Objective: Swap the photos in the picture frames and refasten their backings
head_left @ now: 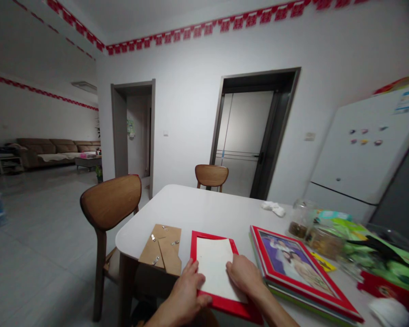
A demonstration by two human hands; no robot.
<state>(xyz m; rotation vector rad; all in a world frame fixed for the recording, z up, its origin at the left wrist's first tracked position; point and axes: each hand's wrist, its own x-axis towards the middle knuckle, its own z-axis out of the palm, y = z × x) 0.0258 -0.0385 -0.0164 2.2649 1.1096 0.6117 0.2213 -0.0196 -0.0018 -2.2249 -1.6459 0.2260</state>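
A small red picture frame (239, 309) lies face down at the near edge of the table, with a white sheet (213, 263) inside its border. My left hand (187, 288) grips the frame's left side, thumb near the lower corner and fingers reaching the sheet's edge. On the right, my right hand (247, 274) is closed, its curled fingers and thumb at the sheet's right edge; the fingertips are partly hidden. Left of the frame rests a brown backing board (170, 250) with metal clips and a fold-out stand.
A stack topped by a large red-framed photo (293, 263) lies to the right. Behind it are glass jars (298, 218), green bags (391, 263) and crumpled white tissue (273, 208). Wooden chairs stand at the table's left (112, 204) and far side (211, 175).
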